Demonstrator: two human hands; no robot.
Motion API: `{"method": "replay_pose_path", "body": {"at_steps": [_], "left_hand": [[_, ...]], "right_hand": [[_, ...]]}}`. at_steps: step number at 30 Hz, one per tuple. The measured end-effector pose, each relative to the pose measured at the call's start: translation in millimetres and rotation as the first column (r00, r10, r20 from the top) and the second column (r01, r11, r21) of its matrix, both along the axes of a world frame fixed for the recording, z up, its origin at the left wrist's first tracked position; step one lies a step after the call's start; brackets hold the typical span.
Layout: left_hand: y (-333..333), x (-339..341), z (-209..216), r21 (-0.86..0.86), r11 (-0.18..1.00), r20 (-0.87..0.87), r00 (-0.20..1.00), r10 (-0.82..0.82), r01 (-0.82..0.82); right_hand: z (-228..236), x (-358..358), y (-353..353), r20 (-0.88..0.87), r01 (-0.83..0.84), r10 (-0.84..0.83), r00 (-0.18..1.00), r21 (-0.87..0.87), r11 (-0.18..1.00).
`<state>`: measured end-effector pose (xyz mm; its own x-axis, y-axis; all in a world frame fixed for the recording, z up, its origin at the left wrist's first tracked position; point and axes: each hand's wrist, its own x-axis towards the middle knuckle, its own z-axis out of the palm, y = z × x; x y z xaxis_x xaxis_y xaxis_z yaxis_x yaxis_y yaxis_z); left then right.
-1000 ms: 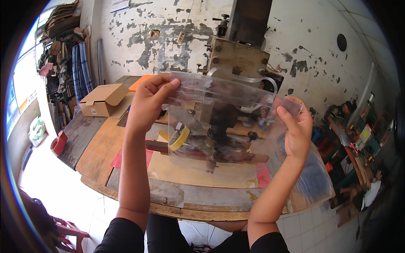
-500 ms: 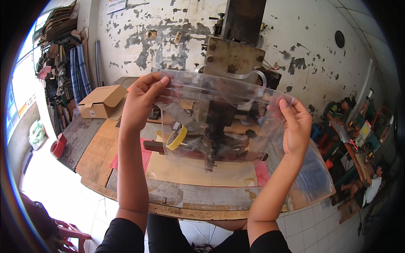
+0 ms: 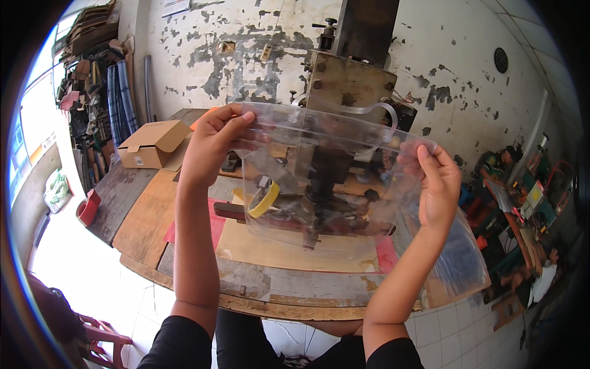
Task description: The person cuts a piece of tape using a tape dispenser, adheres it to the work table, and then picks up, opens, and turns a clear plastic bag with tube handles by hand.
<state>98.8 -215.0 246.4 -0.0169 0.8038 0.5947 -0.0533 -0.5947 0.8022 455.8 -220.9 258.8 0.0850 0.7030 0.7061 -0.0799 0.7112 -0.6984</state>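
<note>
Head view: a workbench of grey and orange-brown wooden boards (image 3: 141, 215) stands on a white tiled floor (image 3: 442, 323), before a white wall with flaking paint (image 3: 430, 37). Above the bench, a colourless, see-through plastic sheet (image 3: 344, 166) is stretched between the two hands; the left hand (image 3: 212, 144) pinches its upper left corner between thumb and fingers, and the right hand (image 3: 439, 184) pinches its upper right corner likewise. Behind the sheet rises a dark metal press with a box-shaped head (image 3: 350, 80), its lower parts visible only hazily through the plastic, as is a yellow ring-shaped roll (image 3: 264, 200). Beneath lies a flat tan board (image 3: 276, 246) with pinkish-red material at both ends. A bluish pile of clear plastic sheets (image 3: 458, 255) occupies the bench's right end, partly covered by the right forearm; a red curved object (image 3: 88, 208) sits at the left edge. At far right, a co-worker in dark clothing (image 3: 491, 166) is beside a cluttered table. Containers: a brown cardboard box (image 3: 153, 144) rests at the back left, its contents hidden; a pale green plastic bag (image 3: 56, 187) lies beyond the bench, its contents indistinguishable.
</note>
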Motion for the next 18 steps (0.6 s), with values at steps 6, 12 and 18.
{"method": "replay_pose_path", "body": {"at_steps": [6, 12, 18], "left_hand": [[-6, 2, 5, 0.006, 0.997, -0.036, 0.997, -0.074, 0.074], [-22, 14, 9, -0.074, 0.973, -0.119, 0.967, -0.225, 0.217], [-30, 16, 13, -0.067, 0.972, -0.086, 0.969, -0.232, 0.227]], "right_hand": [[-2, 5, 5, -0.032, 0.009, -0.009, 0.999, 0.006, 1.000], [-3, 6, 5, -0.024, -0.074, 0.074, 0.997, -0.001, 0.997], [-1, 16, -8, 0.085, -0.201, 0.208, 0.974, -0.081, 0.976]]}}
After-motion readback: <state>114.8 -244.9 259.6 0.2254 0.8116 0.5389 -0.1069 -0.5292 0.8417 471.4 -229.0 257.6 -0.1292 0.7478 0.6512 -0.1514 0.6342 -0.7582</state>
